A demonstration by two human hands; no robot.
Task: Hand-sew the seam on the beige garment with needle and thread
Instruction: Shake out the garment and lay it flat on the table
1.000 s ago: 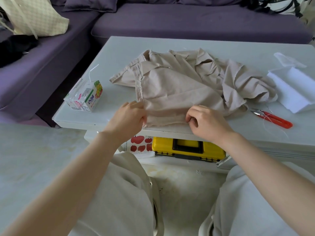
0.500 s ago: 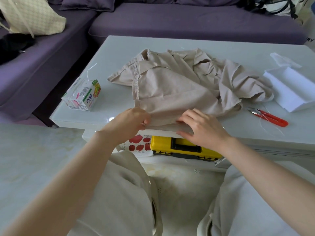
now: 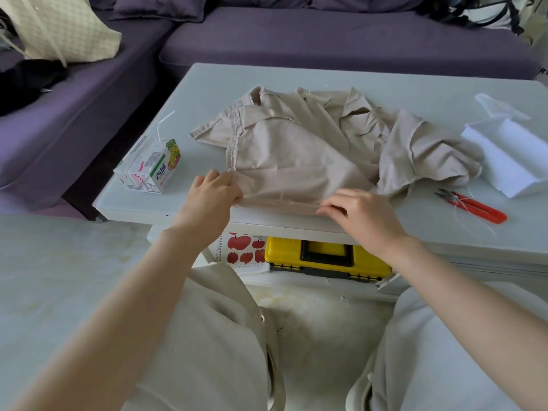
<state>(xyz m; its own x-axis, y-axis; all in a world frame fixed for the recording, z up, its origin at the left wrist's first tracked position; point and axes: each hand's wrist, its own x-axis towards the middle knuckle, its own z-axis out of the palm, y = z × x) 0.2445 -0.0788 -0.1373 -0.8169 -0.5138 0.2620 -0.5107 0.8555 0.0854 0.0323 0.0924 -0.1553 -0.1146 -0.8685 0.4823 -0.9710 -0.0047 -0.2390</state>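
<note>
one beige garment (image 3: pixel 299 155) lies crumpled on the white table (image 3: pixel 296 75), its near hem along the table's near edge. two hands work that hem: the left hand (image 3: pixel 212 192) pinches its left corner with closed fingers, the right hand (image 3: pixel 361 213) presses its right part with fingers loosely spread. one juice carton (image 3: pixel 151 167) stands to the left, one pair of red snips (image 3: pixel 471 204) to the right, one yellow case (image 3: pixel 326 258) on the shelf beneath.
</note>
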